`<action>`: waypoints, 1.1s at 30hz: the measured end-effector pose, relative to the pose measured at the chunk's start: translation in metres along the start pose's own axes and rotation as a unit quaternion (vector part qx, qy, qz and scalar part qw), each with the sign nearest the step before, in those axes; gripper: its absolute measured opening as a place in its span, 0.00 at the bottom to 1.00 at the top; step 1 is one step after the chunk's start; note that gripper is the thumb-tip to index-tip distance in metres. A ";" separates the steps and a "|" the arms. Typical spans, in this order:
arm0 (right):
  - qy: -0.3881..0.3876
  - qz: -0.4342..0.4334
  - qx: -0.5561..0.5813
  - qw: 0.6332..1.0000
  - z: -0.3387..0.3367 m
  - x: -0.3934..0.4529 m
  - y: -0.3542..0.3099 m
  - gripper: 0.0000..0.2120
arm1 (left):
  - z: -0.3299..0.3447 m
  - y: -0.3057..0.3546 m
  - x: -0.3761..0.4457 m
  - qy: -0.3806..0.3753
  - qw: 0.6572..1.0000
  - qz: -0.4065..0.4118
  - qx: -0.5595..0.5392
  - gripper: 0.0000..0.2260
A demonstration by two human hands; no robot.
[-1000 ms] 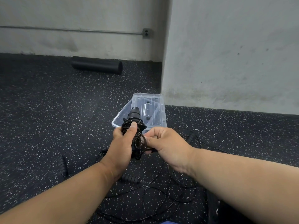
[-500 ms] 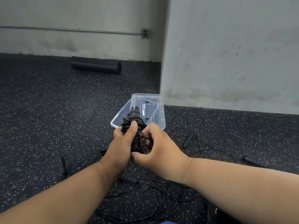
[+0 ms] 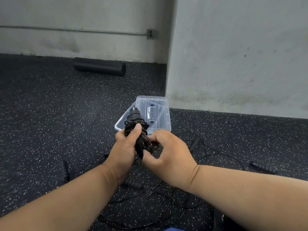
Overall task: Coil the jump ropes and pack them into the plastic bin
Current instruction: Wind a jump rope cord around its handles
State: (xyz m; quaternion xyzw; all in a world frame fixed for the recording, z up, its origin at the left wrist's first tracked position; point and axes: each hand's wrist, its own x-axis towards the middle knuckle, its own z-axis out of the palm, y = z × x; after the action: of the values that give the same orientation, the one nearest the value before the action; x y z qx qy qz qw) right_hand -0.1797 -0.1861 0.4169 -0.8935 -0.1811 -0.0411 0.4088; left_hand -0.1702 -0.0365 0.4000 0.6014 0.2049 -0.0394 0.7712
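since a second ago the right hand (image 3: 168,152) has slid in from beside the coiled jump rope (image 3: 141,139) to its lower end, where its thumb and fingers now pinch the black cord loops. the left hand (image 3: 126,145) grips the wrapped handles upright, thumb pressed on the coils, held in the air just in front of the clear plastic bin (image 3: 166,120). on the speckled floor below, loose ropes (image 3: 150,197) and their ribbed handles lie tangled. a black foam roller (image 3: 100,66) rests by the far wall.
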 end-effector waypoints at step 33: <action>-0.126 0.001 -0.154 0.980 -0.019 0.019 -0.004 0.10 | -0.003 -0.021 0.012 0.019 0.996 0.017 0.088 0.31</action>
State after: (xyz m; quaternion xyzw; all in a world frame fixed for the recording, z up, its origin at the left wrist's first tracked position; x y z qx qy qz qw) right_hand -0.1624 -0.1922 0.4365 -0.9440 -0.2221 0.0442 0.2402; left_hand -0.1668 -0.0369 0.3761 0.6711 0.2053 -0.0324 0.7117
